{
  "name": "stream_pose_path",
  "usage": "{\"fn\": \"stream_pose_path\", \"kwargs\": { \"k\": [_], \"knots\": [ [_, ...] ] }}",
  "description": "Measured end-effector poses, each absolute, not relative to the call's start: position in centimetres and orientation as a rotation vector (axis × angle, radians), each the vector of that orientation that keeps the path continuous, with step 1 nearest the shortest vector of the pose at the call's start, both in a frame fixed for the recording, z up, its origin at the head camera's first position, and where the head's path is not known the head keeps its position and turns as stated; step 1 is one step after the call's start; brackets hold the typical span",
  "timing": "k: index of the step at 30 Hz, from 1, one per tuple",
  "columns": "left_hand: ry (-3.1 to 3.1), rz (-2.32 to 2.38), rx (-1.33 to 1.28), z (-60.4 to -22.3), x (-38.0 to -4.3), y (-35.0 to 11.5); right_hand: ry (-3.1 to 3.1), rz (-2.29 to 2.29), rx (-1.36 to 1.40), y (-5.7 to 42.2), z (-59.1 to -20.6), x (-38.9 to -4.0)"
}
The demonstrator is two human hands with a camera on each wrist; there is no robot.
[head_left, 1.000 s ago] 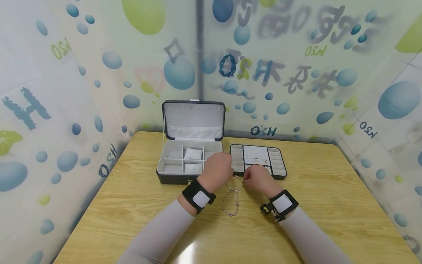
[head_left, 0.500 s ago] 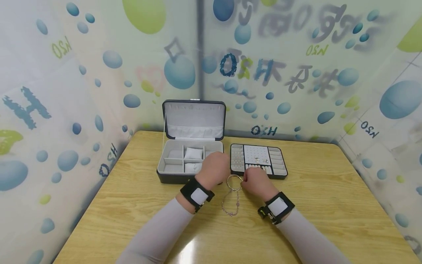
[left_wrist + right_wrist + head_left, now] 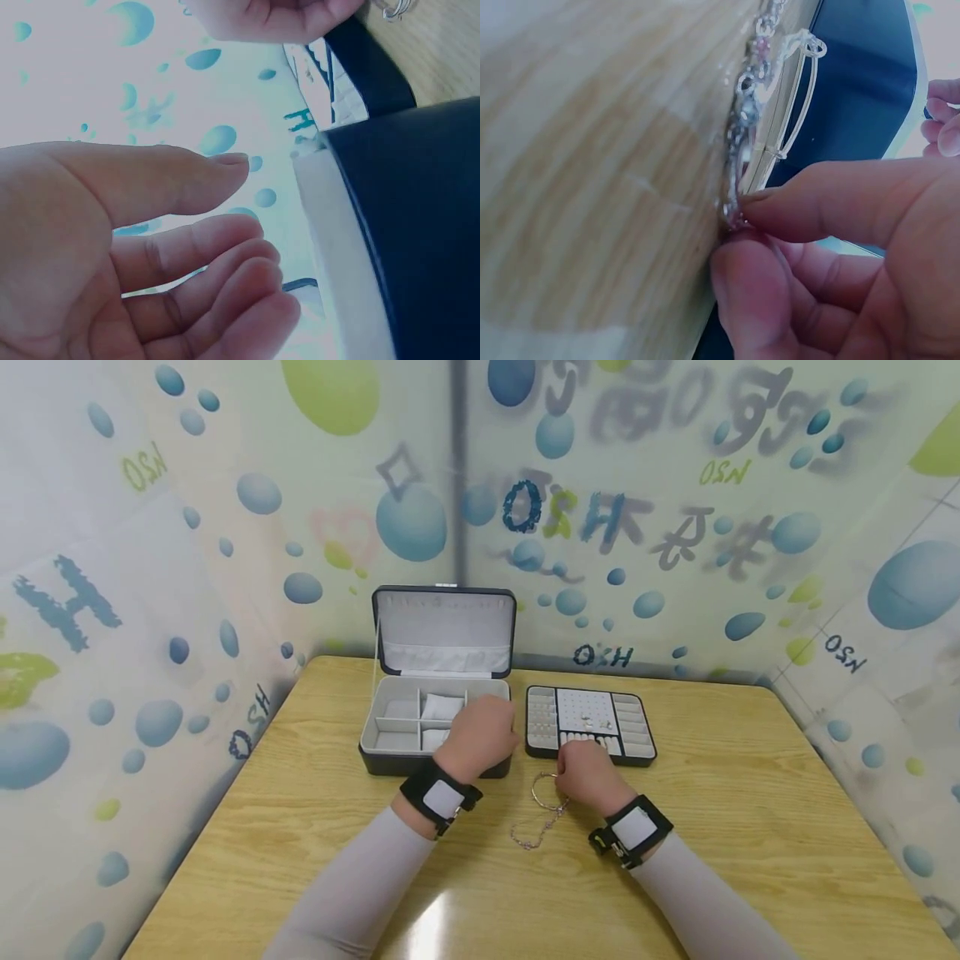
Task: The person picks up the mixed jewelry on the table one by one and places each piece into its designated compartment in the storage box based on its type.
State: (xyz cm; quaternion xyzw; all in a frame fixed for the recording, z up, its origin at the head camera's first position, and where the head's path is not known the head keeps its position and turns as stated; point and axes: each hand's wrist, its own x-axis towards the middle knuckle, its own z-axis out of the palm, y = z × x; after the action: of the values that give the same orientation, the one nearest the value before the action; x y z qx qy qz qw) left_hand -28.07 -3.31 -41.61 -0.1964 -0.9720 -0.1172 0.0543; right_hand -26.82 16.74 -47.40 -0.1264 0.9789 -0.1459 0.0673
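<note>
My right hand [image 3: 591, 777] is low over the table, in front of the flat jewelry tray. In the right wrist view its thumb and a finger pinch the end of a silver chain bracelet [image 3: 748, 105] with small pink beads. A thin round bangle [image 3: 802, 112] lies right beside the chain, partly hidden behind the fingers. In the head view the bangle [image 3: 534, 793] touches this hand, and the chain bracelet [image 3: 527, 845] trails toward the front. My left hand [image 3: 180, 255] holds nothing; its thumb is apart from loosely bent fingers, beside the front right of the jewelry box [image 3: 386, 764].
The dark jewelry box has its lid [image 3: 444, 622] raised; white cushions [image 3: 441, 707] sit in some compartments. Right of it lies the jewelry tray [image 3: 636, 727] with small pieces on its white panel. A patterned curtain [image 3: 637, 527] stands behind the wooden table [image 3: 750, 793].
My left hand has drawn left, away from the bangle toward the box. The bangle and the upper end of the chain bracelet have shifted right, toward my right hand, which now pinches the chain.
</note>
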Motion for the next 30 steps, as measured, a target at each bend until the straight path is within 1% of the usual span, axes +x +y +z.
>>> {"fn": "stream_pose_path", "kwargs": {
  "k": [14, 23, 30],
  "knots": [
    [-2.937, -0.354, -0.625, -41.4, -27.6, -4.9, 2.927, -0.429, -0.378, 16.8, -47.6, -26.5],
    [-2.861, -0.384, -0.644, -42.2, -27.5, -5.8, 2.926, -0.405, -0.371, 17.0, -47.7, -26.4],
    [-2.83, -0.429, -0.649, -43.1, -27.4, -6.5, 2.909, -0.494, -0.382, 17.2, -47.1, -26.7]
  ]
}}
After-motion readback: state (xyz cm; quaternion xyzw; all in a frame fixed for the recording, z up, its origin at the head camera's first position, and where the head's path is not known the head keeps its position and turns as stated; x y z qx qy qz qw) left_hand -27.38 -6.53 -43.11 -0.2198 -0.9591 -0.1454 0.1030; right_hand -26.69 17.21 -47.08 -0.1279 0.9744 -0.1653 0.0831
